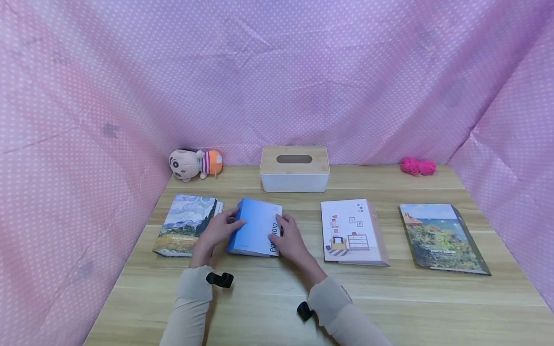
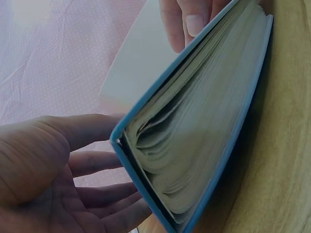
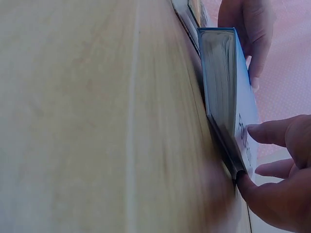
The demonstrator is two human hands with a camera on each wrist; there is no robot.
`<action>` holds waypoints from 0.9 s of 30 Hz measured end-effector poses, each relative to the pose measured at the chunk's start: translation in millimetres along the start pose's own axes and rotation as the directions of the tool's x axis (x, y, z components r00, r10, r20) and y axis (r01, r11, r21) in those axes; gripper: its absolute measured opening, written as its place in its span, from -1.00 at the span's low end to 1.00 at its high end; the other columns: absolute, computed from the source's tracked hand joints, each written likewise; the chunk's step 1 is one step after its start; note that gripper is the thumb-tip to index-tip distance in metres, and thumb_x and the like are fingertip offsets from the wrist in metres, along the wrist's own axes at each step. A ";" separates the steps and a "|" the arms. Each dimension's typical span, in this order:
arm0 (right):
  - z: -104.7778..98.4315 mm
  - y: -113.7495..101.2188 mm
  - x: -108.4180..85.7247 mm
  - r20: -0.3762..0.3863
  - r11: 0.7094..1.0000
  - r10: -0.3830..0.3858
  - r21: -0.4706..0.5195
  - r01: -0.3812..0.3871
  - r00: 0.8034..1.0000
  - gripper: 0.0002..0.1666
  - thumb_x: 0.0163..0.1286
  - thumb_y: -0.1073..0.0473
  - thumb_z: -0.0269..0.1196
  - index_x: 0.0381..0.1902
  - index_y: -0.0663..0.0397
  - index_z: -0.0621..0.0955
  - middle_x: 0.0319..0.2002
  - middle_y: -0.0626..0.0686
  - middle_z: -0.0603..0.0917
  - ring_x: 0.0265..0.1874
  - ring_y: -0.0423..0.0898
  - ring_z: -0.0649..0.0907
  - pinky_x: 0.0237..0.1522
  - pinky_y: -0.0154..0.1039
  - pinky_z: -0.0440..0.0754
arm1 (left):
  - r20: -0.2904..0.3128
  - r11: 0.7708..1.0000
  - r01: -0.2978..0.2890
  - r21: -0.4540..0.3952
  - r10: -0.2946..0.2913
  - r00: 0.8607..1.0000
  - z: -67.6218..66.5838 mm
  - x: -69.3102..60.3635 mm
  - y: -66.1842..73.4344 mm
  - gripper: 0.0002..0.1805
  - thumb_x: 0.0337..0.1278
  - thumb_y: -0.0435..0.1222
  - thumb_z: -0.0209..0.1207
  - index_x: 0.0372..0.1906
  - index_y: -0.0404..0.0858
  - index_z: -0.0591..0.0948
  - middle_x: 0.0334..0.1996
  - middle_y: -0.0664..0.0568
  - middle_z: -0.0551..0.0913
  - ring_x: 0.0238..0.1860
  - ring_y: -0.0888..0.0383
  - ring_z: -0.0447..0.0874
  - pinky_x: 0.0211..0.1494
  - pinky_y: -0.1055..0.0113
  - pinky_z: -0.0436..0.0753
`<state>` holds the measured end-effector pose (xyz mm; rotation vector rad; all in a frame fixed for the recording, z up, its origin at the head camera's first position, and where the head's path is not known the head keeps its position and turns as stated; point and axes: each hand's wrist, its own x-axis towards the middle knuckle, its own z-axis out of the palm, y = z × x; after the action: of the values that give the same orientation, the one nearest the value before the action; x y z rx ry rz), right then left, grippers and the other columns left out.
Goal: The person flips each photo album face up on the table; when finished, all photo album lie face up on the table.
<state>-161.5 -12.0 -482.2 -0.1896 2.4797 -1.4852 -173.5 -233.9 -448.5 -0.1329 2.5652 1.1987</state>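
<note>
In the head view a blue album (image 1: 255, 228) with dark lettering down its right side lies on the table, left of centre. My left hand (image 1: 220, 228) holds its spine side, thumb on the front cover and fingers along the spine; in the left wrist view these fingers (image 2: 104, 194) reach behind the spine. My right hand (image 1: 291, 238) grips the opposite edge. The right wrist view shows the right thumb (image 3: 269, 132) on the cover and another fingertip at the fore-edge. Both covers look closed over a thick block of pages (image 2: 204, 111).
A landscape photo album (image 1: 183, 226) lies left of the blue one. To the right are a white illustrated album (image 1: 346, 230) and a garden-scene photo album (image 1: 443, 235). Along the back stand a plush toy (image 1: 195, 164), a wooden-topped tissue box (image 1: 294, 180) and pink yarn (image 1: 417, 166).
</note>
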 end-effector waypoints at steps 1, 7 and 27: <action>0.4 0.0 0.5 -0.001 1.000 0.005 -0.002 -0.005 1.000 -0.22 0.33 0.15 0.24 0.45 0.06 0.22 0.47 0.17 0.10 0.44 0.16 0.18 0.42 0.07 0.20 | 0.000 1.000 0.002 0.005 -0.002 1.000 0.3 0.7 -0.8 -0.29 0.30 -0.02 0.12 0.45 -0.17 0.22 0.39 -0.18 0.31 0.35 -0.16 0.33 0.30 -0.09 0.41; 1.9 0.9 2.6 -0.003 1.000 0.014 -0.004 -0.014 1.000 -0.19 0.32 0.15 0.25 0.46 0.10 0.19 0.48 0.15 0.09 0.44 0.13 0.17 0.42 0.05 0.19 | 0.002 1.000 0.006 0.018 -0.006 1.000 1.1 1.3 -1.8 -0.32 0.32 -0.05 0.10 0.45 -0.18 0.23 0.39 -0.17 0.30 0.38 -0.14 0.28 0.35 -0.08 0.36; 3.3 -3.0 1.2 0.035 0.999 0.027 -0.036 -0.025 0.999 -0.20 0.35 0.08 0.24 0.47 -0.02 0.19 0.48 0.14 0.10 0.45 0.13 0.17 0.42 0.06 0.20 | 0.011 0.999 -0.039 0.023 0.039 0.999 -1.9 0.2 -10.5 -0.35 0.32 -0.09 0.12 0.43 -0.19 0.27 0.35 -0.20 0.36 0.32 -0.15 0.36 0.34 -0.07 0.38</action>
<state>-161.8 -16.5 -481.2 -0.1876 2.4727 -1.4162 -172.0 -242.1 -455.2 -0.0724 2.5830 1.1802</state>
